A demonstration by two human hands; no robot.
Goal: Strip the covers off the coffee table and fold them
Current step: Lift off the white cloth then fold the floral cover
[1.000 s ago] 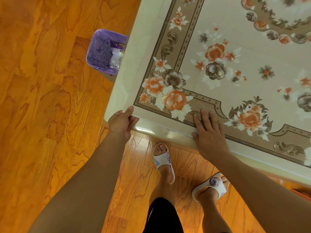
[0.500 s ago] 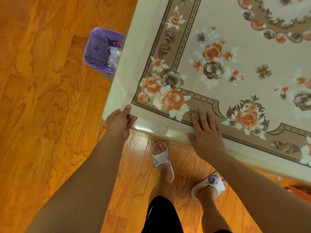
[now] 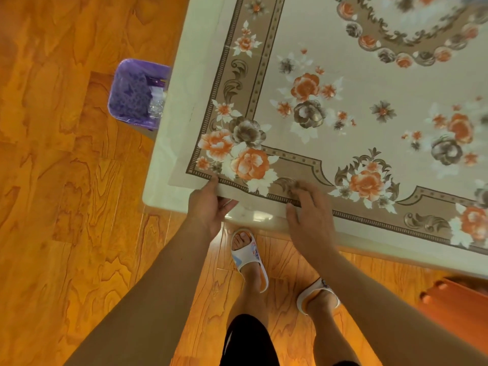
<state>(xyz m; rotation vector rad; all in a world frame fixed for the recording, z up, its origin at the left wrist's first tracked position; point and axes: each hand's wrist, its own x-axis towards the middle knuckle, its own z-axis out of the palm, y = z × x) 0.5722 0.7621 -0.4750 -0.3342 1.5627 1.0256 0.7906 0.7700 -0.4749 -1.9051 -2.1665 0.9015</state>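
A cream floral cover (image 3: 330, 83) with orange and grey flowers and a brown border lies flat over the coffee table (image 3: 163, 165). My left hand (image 3: 208, 207) pinches the cover's near edge close to the near-left corner, thumb on top and fingers underneath. My right hand (image 3: 307, 207) rests on the brown border just to the right, its fingers bent and blurred on the cover. Whether the right hand grips the edge is unclear.
A purple waste bin (image 3: 132, 99) with clear wrappers stands on the wooden floor at the table's left side. My feet in white slippers (image 3: 250, 257) stand by the near edge. An orange object (image 3: 459, 313) sits at the lower right.
My left hand moved right from the table's corner and took hold of the cover's near edge. My right hand's flat fingers have bent on the border.
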